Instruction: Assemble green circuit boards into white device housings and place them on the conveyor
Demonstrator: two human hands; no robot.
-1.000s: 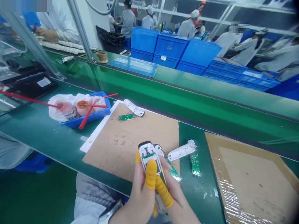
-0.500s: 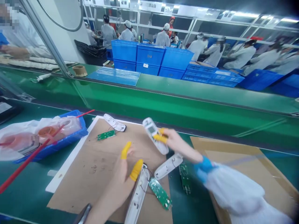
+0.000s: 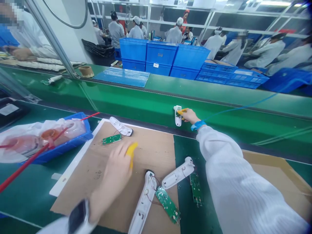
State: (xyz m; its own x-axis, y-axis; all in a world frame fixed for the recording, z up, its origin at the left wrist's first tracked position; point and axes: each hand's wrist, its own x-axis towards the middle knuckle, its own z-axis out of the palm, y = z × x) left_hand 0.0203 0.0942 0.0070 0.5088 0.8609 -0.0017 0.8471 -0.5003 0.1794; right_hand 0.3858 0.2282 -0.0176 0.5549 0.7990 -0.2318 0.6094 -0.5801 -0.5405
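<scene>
My right hand [image 3: 189, 115], with yellow finger cots, is stretched far forward. Its fingers grip a white plastic device housing [image 3: 178, 122] with a window, upright over the green belt. My left hand [image 3: 118, 164] hovers above the brown cardboard sheet [image 3: 80, 185], holding nothing, its yellow-tipped thumb extended. Just beyond it lie a white shell half [image 3: 121, 126] and a wired green circuit board [image 3: 111, 139]. Closer to me is a long white shell [image 3: 143, 204], wired to a second circuit board [image 3: 168, 204]. Another white shell [image 3: 177, 174] rests beside a third board [image 3: 196, 188].
A blue tray [image 3: 84, 130] with bagged items stands at the left, a red strip crossing it. Cardboard [image 3: 270, 175] lies at the right. Beyond the green conveyor [image 3: 122, 100] are stacked blue crates [image 3: 161, 53] and several seated people in white.
My right hand has carried the white housing forward, from above the cardboard to the green belt. My left hand has moved away from the long shell towards the far-left shell and board.
</scene>
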